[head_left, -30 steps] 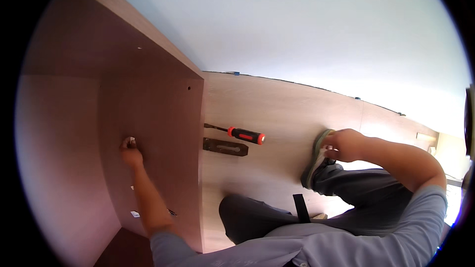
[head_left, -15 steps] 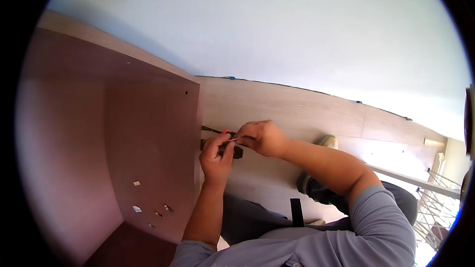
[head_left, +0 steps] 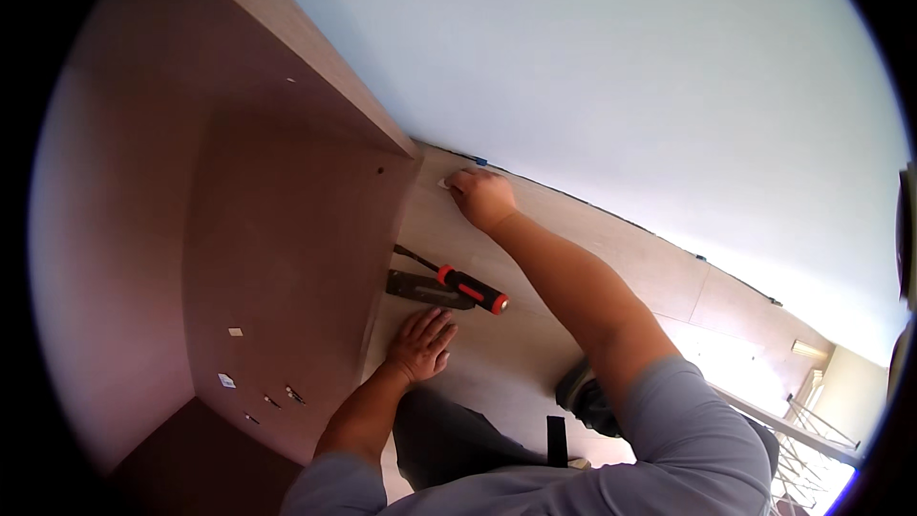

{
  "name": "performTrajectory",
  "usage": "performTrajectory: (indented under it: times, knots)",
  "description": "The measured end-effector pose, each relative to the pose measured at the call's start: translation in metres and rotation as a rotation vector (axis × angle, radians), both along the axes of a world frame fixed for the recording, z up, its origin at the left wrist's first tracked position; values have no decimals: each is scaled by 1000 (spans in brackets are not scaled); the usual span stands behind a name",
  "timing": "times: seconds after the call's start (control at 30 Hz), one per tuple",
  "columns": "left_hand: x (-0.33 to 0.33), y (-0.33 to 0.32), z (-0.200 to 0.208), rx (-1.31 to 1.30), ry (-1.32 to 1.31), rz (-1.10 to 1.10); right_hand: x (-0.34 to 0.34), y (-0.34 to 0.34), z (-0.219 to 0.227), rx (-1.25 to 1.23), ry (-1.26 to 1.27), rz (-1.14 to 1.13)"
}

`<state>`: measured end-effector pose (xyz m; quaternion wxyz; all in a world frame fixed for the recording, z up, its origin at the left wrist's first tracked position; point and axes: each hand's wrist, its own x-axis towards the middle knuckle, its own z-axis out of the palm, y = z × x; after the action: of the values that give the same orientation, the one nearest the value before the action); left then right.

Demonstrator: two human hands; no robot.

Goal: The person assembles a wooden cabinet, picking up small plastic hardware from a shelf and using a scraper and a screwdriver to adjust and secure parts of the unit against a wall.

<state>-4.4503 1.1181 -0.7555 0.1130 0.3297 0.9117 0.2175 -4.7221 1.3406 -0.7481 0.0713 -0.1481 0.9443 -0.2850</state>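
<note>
The left hand (head_left: 420, 342) lies flat on the floor (head_left: 535, 344), palm down, fingers spread, grasping nothing. It rests just beside the lower edge of the cabinet (head_left: 287, 258), near a dark metal plate (head_left: 418, 289) and a screwdriver (head_left: 457, 280).

The right hand (head_left: 480, 196) is extended far forward, arm nearly straight, to the strip of floor next to the wall (head_left: 621, 86). Its fingers are curled down toward a small white piece (head_left: 443, 183) lying on the floor at the cabinet's far corner. The fingertips are at or touching the piece; whether it is gripped cannot be told.

The screwdriver has a red and black handle and a dark shaft. It lies on the floor, untouched, between the two hands, with the shaft pointing toward the cabinet. Its handle overlaps the end of the plate. The plate lies flat against the cabinet's edge.

The cabinet is brown wood board, lying on its side with the open interior facing the person. Its inner panel carries small drilled holes and several small fittings (head_left: 250, 392) low on the panel, well apart from both hands.

The person is seated on the floor in a grey shirt (head_left: 688, 449) and dark trousers (head_left: 458, 440). A dark shoe (head_left: 583, 399) shows beneath the right arm.
</note>
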Motion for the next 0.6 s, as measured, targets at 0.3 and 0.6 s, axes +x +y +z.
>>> performTrajectory:
  times: [0.3, 0.6]
  knots:
    - [1, -4, 0, 30, 7, 49, -7, -34, -23, 141, 223, 80]
    - [0, -6, -2, 78, 57, 65, -23, -54, -6, 218, -53, -66]
